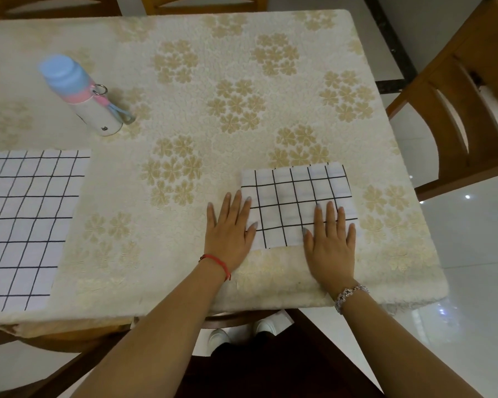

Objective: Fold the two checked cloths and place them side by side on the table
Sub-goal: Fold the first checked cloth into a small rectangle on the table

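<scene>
We log both hands flat, fingers spread, holding nothing: left hand (230, 231) at the left edge of the folded cloth (296, 203), right hand (329, 239) on its near right corner. Two checked cloths: folded one long axis left-right; unfolded cloth (26, 222) far left. One bottle (81, 94) beyond

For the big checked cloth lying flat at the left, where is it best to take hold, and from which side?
Probably pinch the two right-hand corners of the unfolded cloth, coming from its right edge. It lies flat and spread, its left part runs out of view, and that edge is free, nearest the left hand. The bottle stands clear behind.
</scene>
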The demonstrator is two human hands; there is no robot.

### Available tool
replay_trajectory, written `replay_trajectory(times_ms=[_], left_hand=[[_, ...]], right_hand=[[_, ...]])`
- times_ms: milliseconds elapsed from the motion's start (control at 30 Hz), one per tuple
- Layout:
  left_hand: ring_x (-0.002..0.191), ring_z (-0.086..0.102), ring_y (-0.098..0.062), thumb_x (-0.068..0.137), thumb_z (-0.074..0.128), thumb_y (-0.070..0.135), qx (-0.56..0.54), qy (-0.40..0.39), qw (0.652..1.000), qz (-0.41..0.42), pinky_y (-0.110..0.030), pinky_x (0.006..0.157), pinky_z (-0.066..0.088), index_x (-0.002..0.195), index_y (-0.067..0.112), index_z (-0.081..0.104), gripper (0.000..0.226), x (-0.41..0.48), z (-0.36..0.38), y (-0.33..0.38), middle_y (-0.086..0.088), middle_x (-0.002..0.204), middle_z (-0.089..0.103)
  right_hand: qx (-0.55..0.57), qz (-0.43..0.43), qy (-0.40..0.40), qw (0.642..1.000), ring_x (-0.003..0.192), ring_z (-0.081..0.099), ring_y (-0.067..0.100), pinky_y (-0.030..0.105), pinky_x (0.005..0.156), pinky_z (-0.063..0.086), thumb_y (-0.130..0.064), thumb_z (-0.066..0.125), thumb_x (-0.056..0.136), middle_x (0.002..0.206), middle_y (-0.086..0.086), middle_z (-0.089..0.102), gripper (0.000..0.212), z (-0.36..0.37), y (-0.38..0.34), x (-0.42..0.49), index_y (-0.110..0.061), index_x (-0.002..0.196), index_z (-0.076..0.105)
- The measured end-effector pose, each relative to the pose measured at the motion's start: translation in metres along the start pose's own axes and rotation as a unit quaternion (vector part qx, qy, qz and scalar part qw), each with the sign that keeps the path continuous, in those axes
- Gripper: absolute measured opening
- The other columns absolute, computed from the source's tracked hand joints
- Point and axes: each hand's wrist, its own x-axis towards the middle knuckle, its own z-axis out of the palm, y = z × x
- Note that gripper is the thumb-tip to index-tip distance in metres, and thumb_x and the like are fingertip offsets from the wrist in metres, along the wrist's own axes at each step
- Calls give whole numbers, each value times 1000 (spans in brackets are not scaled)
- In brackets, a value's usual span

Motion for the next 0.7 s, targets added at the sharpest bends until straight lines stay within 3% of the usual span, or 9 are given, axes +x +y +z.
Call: replay_trajectory(times_ms=[133, 233, 367, 433, 500, 600, 700], left_hand=[[147, -3, -24, 97, 23, 42, -37, -4, 999, -9, -49, 117, -5, 148, 18, 10, 58, 4, -8, 3, -6, 159, 5], [140, 22, -25, 94, 43, 32, -141, 59, 988, -36, -42, 116, 14, 144, 14, 26, 56, 6, -17, 12, -7, 148, 33], [106, 52, -30, 85, 57, 26, -316, 105, 932, -145, -41, 89, 43, 118, 14, 51, 35, 18, -26, 20, -7, 108, 60], [95, 56, -30, 85, 59, 23, -389, 86, 896, -195, -43, 83, 46, 108, 10, 52, 28, 25, -30, 22, -7, 96, 61], [94, 57, -26, 87, 57, 21, -440, 48, 867, -228, -41, 85, 48, 108, 9, 53, 25, 30, -35, 23, -6, 97, 61], [76, 53, -19, 86, 55, 15, -471, 43, 848, -237, -28, 64, 44, 88, 10, 52, 6, 33, -37, 19, 3, 77, 54], [63, 46, -12, 83, 55, 8, -517, 58, 813, -262, -22, 56, 37, 70, 13, 48, 16, 35, -40, 11, 3, 68, 48]], right_hand=[[-9, -2, -15, 1000, 145, -1, 26, 46, 115, 1, -50, -1, 88, 157, 9, 7, 69, -1, 0, 0, -17, 149, 7], [-9, -5, -27, 1000, 145, -7, 25, 45, 115, -2, -51, -7, 85, 158, 8, 0, 72, -5, 0, 0, -19, 149, 1], [-7, -18, -38, 999, 145, -7, 27, 46, 115, -1, -51, -7, 84, 158, 9, -1, 67, -8, 0, -2, -24, 146, -7], [-9, -22, -32, 999, 145, -4, 28, 49, 115, 2, -50, -3, 86, 158, 9, 3, 65, -9, -1, -5, -24, 147, -3], [-8, -26, -30, 999, 145, -1, 29, 51, 114, 3, -49, 2, 88, 158, 9, 7, 66, -10, -4, -8, -22, 149, 6], [-5, -50, -35, 998, 145, -2, 28, 52, 113, 4, -48, 5, 89, 158, 7, 7, 66, -16, -9, -12, -20, 149, 11], [2, -92, -39, 995, 144, -3, 26, 48, 114, 3, -48, 6, 89, 158, 6, 7, 67, -25, -17, -11, -19, 149, 13]])
